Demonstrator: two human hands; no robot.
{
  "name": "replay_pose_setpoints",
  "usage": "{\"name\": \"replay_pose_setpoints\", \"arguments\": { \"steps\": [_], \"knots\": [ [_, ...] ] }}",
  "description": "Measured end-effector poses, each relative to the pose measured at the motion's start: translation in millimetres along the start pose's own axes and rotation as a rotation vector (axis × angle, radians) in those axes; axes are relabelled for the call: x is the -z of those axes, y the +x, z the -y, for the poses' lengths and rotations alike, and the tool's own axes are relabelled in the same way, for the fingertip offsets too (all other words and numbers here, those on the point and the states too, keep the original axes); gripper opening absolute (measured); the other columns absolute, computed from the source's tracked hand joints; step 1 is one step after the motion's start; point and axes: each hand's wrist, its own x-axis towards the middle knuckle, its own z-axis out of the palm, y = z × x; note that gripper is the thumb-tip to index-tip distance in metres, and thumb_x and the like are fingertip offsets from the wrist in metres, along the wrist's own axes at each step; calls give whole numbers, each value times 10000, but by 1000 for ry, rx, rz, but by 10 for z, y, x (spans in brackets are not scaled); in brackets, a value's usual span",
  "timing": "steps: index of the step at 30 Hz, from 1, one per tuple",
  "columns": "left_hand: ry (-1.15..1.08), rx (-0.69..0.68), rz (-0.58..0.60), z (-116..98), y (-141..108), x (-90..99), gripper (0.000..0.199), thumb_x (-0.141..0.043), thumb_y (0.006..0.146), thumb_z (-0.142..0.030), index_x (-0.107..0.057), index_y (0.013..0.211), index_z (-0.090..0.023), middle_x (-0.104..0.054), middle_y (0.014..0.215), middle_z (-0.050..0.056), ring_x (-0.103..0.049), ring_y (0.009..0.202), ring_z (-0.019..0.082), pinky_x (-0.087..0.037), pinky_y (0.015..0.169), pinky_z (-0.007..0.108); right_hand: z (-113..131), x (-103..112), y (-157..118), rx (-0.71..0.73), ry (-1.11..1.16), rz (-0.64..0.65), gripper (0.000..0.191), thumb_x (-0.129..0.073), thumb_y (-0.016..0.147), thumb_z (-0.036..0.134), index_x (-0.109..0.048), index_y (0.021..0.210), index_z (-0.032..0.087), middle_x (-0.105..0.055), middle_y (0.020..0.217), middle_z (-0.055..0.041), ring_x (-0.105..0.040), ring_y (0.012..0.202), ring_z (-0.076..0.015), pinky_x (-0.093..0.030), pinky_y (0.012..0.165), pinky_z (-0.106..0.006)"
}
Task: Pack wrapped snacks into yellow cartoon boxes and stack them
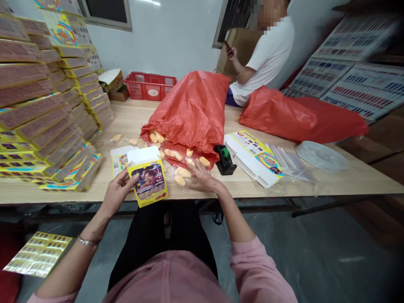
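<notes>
My left hand (117, 192) is closed on a small yellow cardboard box (150, 184) with a printed picture on its front. The box's white top flap stands up, and the box is tilted over the table's front edge. Fingers stretched out, my right hand (203, 179) lies over small clear packets with pale orange-yellow pieces (180, 181) inside. These packets spill from the mouth of a red woven sack (195, 105). Behind the held box, another box (119, 162) lies partly hidden on the table.
Tall stacks of yellow boxes (38, 113) stand at left. Right of the sack are a black tape dispenser (224, 160), a flattened display carton (252, 158), plastic bags (292, 162) and a clear tray (320, 155). A red basket (151, 86) and a seated person (268, 59) are behind.
</notes>
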Motion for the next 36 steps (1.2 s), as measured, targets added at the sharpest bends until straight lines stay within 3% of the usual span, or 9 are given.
{"name": "replay_pose_setpoints", "arguments": {
  "steps": [2,4,9,12,15,20,26,29,36],
  "knots": [
    [-5,2,-6,-22,-28,7,622,-771,612,-639,-677,983,-150,-761,959,86,-692,880,252,-580,772,340,32,-51,-8,23,56,-5,1078,-784,694,524,-140,1543,363,-80,1614,-134,-68,1477,-398,-219,1101,-607],
    [-20,-13,-3,-21,-30,-7,624,-776,608,-639,-676,981,-149,-760,951,90,-692,899,259,-581,774,337,136,-169,25,-20,73,-77,1015,-789,667,576,-280,1511,336,-147,1596,-150,-150,1453,-414,-244,1082,-617],
    [-49,-69,8,19,39,-80,599,-761,649,-623,-665,1008,-153,-746,994,94,-694,920,252,-581,784,338,279,-363,109,-31,296,-405,376,-621,851,371,-624,1171,174,-605,1203,-145,-562,1118,-282,-431,986,-434],
    [-60,-129,30,13,116,-136,571,-759,678,-589,-659,1039,-157,-742,1018,91,-696,919,245,-576,827,359,125,-197,98,-98,631,-567,359,-600,821,400,-603,1100,174,-661,1032,-87,-622,936,-232,-512,852,-351],
    [-48,-203,91,-4,234,-247,578,-758,693,-571,-663,1088,-160,-740,1061,97,-695,941,253,-569,856,373,-12,92,71,-93,897,-694,517,-680,732,454,-549,1159,194,-642,1097,-72,-628,936,-220,-533,804,-319],
    [11,-227,257,3,479,-558,592,-695,775,-551,-632,1214,-160,-727,1131,114,-704,974,270,-565,873,390,73,592,91,19,1030,-902,537,-670,747,456,-505,1205,229,-623,1061,-42,-626,880,-188,-539,764,-292],
    [-25,-194,522,-84,710,-811,585,-704,798,-469,-586,1284,-165,-713,1167,112,-693,1018,277,-549,914,425,105,1000,331,279,974,-626,560,-768,693,404,-575,1189,231,-618,1115,-39,-606,995,-206,-523,842,-305],
    [-56,-195,584,-147,776,-831,601,-737,770,-440,-575,1271,-151,-698,1198,116,-685,1043,272,-532,944,429,38,1112,435,369,912,-432,497,-771,698,396,-619,1137,219,-624,1106,-30,-598,986,-195,-503,855,-299],
    [-103,-179,682,-142,898,-786,550,-742,789,-366,-559,1262,-152,-698,1189,115,-679,1072,258,-514,974,427,84,1341,523,452,740,-246,394,-716,714,277,-599,1084,208,-623,1053,-6,-586,966,-184,-456,853,-293]
  ]
}}
